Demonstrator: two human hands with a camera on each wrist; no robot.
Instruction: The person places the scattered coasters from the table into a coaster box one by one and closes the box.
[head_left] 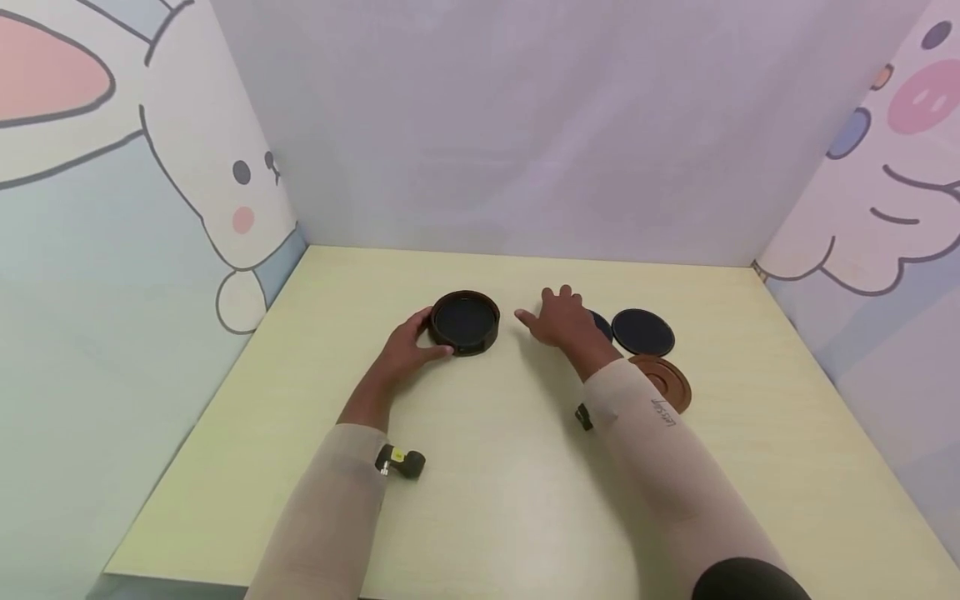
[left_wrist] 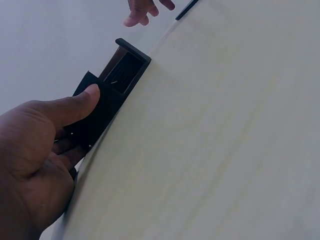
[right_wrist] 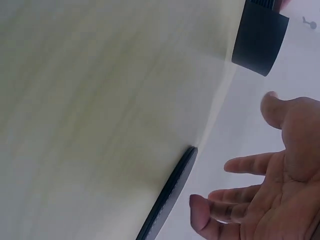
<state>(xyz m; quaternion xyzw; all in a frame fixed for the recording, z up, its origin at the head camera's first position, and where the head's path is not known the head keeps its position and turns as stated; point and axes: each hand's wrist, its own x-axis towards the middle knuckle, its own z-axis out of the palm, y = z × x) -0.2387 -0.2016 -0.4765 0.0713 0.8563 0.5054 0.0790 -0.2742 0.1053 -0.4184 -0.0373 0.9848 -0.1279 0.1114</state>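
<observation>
A round black coaster holder (head_left: 486, 340) stands on the table, with dark round coasters (head_left: 465, 321) stacked inside. My left hand (head_left: 405, 352) grips its left side, the thumb on the near wall and the fingers behind. In the left wrist view, a gap in the holder's wall (left_wrist: 92, 117) shows the stack's edges. My right hand (head_left: 562, 321) hovers right of the holder with fingers spread, holding nothing. It partly hides one dark coaster (head_left: 602, 327). Beside that lies another dark coaster (head_left: 643, 332). A brown disc with ring grooves (head_left: 667, 383) lies nearer, partly behind the right sleeve.
The pale wooden table (head_left: 480, 500) meets a plain light wall (head_left: 525, 133) at its back. Panels with cartoon animals rise on the left (head_left: 150, 292) and right (head_left: 885, 208). A small black camera (head_left: 405, 462) is strapped to the left wrist.
</observation>
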